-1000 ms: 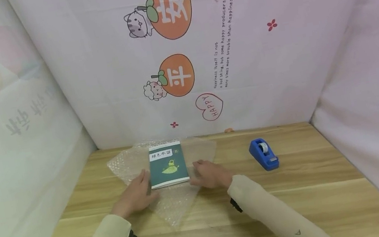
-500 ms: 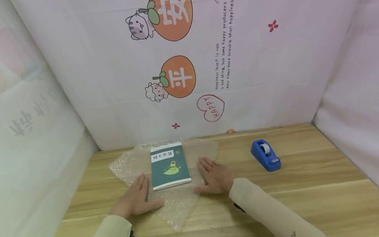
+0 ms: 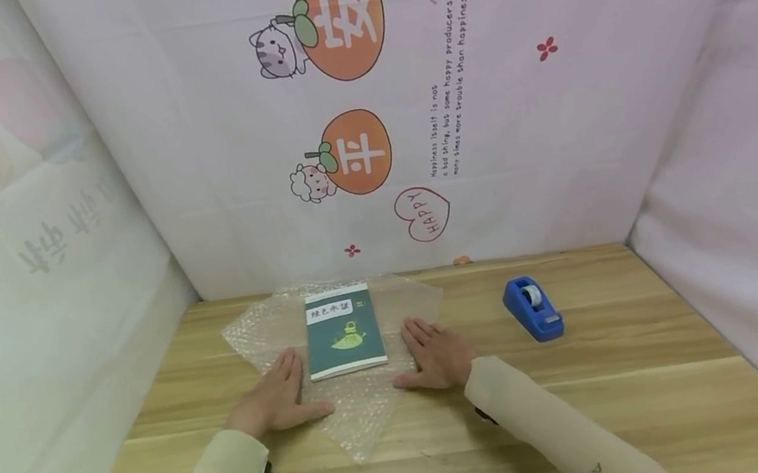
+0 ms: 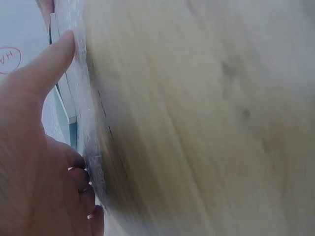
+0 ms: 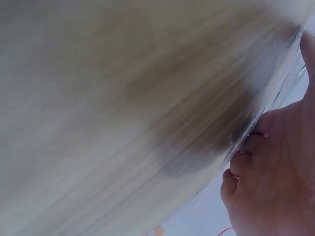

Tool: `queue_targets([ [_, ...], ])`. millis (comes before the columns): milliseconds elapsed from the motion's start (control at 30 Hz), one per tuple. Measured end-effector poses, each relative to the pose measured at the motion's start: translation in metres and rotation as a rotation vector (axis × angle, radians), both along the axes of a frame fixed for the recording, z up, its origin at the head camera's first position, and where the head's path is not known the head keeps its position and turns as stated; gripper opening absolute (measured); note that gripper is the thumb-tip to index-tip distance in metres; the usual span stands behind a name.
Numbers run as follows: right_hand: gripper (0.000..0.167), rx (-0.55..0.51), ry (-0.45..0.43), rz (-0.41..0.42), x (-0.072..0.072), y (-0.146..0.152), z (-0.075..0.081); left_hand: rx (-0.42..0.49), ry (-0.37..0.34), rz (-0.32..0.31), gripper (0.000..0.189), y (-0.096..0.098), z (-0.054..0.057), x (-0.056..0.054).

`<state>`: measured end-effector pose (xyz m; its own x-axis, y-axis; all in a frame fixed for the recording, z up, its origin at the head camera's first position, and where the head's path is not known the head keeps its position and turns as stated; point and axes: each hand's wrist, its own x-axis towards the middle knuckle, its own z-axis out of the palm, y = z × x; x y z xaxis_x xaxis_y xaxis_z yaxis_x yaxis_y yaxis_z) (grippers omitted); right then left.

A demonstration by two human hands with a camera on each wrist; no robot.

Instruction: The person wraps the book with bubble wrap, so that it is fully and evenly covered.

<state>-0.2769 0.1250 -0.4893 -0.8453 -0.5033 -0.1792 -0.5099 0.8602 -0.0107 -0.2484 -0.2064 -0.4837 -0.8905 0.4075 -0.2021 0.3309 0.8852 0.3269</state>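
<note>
A green booklet (image 3: 344,336) with white edges and a yellow-green drawing lies flat on a sheet of bubble wrap (image 3: 358,409), one corner of which points toward the person. To the booklet's left, the left hand (image 3: 276,398) rests palm down on the sheet with its fingers extended and thumb pointing inward. On the other side the right hand (image 3: 440,357) lies likewise, fingers straight, pressing the wrap a little apart from the booklet. The left wrist view has the left thumb (image 4: 54,61) on the wrap's edge; in the right wrist view the right hand (image 5: 275,167) touches the film.
A blue tape dispenser (image 3: 533,309) with a roll of tape stands on the wooden table (image 3: 631,412), right of the right hand. White printed cloth (image 3: 515,187) encloses the table at the back and both sides.
Both hands have flattened onto the wrap from positions at the booklet's sides, fingers now straighter. Booklet and bubble wrap have shifted slightly to the right in view.
</note>
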Motion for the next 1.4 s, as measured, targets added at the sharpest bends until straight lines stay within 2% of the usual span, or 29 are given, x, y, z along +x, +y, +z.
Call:
queue_targets([
  [200,0.104,-0.023,-0.008,-0.005,0.007,0.01,0.002,-0.008,0.02,-0.02,0.117,0.01,0.002,0.004],
  [467,0.102,-0.065,-0.022,-0.016,0.018,0.029,0.001,-0.007,0.043,-0.052,0.117,0.023,-0.004,0.004],
  [733,0.105,-0.083,-0.046,-0.054,0.025,0.048,-0.001,0.007,0.041,-0.071,0.119,0.042,-0.004,0.006],
  [867,0.106,-0.086,-0.064,-0.074,0.028,0.057,-0.002,0.018,0.058,-0.086,0.123,0.049,-0.009,0.005],
  [1067,0.105,-0.106,-0.065,-0.081,0.033,0.069,-0.001,0.017,0.043,-0.092,0.124,0.061,-0.007,0.005],
  [1167,0.105,-0.105,-0.075,-0.089,0.034,0.074,0.0,-0.007,0.069,-0.105,0.126,0.066,-0.016,0.0],
  [1300,0.105,-0.102,-0.089,-0.104,0.035,0.082,0.001,-0.024,0.072,-0.105,0.124,0.075,-0.015,0.0],
  [1400,0.106,-0.097,-0.086,-0.106,0.035,0.088,0.0,-0.041,0.044,-0.091,0.118,0.082,-0.006,0.004],
])
